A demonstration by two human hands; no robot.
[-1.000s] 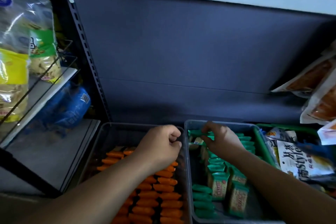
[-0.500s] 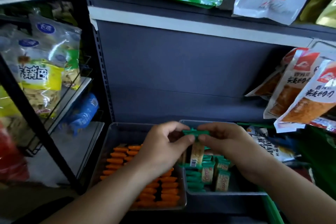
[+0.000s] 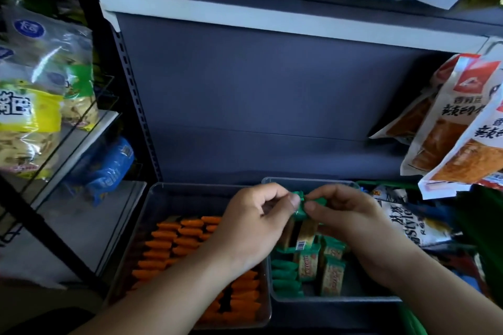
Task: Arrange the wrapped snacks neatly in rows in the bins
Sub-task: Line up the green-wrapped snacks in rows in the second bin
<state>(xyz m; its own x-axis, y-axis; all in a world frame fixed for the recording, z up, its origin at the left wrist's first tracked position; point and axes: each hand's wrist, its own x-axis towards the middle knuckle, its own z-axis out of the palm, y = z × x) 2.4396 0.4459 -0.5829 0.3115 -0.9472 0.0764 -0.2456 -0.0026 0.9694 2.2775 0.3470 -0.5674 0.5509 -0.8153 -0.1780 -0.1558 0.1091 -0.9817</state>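
Both hands meet above the right bin (image 3: 326, 304), a clear plastic one, near its back-left corner. The left hand (image 3: 253, 225) has the fingers curled, and thumb + forefinger pinch the crimped green top of a green-wrapped snack (image 3: 306, 234). The right hand (image 3: 351, 225) pinches the same green top from the other side, also w/ thumb and forefinger, and its other fingers are curled under. The snack hangs upright, lifted above the bin's content. A second tan body shows just beside it on the left, and I cannot tell if this one is held too. Inside the right bin more green snacks (image 3: 332, 277) stand upright in approx. two short rows, and some lie flat in a stack along the left wall. The left bin (image 3: 163, 190), just beside the right one, holds orange-wrapped snacks (image 3: 174, 242) laid in rows, partly hidden by the left forearm. Both bins sit in front of a dark back panel (image 3: 258, 103). At the right side are orange-and-white snack bags (image 3: 449, 130). At the left side, on a wire rack, are yellow bags (image 3: 27, 117), w/ a blue pack (image 3: 109, 168) lower down.
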